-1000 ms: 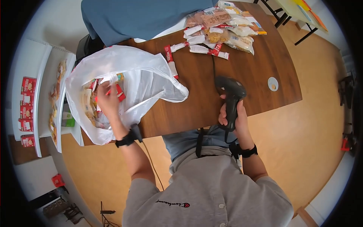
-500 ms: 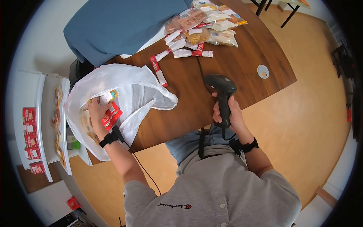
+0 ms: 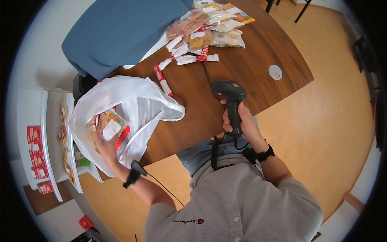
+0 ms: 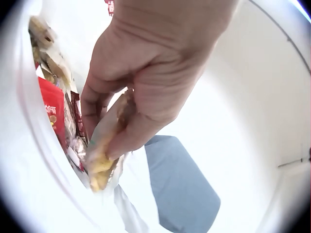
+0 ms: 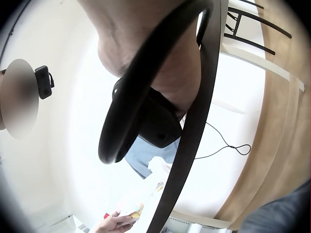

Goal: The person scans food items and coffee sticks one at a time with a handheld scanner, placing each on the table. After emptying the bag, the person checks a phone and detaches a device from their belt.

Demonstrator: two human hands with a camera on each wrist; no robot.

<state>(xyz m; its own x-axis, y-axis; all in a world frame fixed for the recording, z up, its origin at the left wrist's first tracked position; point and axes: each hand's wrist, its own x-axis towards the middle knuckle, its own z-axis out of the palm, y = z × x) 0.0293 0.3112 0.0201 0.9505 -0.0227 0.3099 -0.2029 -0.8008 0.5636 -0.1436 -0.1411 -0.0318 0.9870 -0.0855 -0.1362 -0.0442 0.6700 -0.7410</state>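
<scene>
A white plastic bag lies open at the table's left side, with several food packets inside. My left hand is at its mouth and pinches a clear food packet with a white label. In the left wrist view the packet is edge-on between thumb and fingers, with yellowish food inside. A red packet lies in the bag beside it. Near the table's front edge my right hand grips the handle of a black barcode scanner, its head pointing away from me.
Clear food packets are piled at the table's back, with red-and-white stick sachets before them. A blue cloth covers something behind the bag. A small round white item sits at right. Shelves with red boxes stand left.
My left hand has lifted the labelled packet up out of the bag's contents toward its mouth. The view has shifted, while my right hand keeps its hold on the scanner.
</scene>
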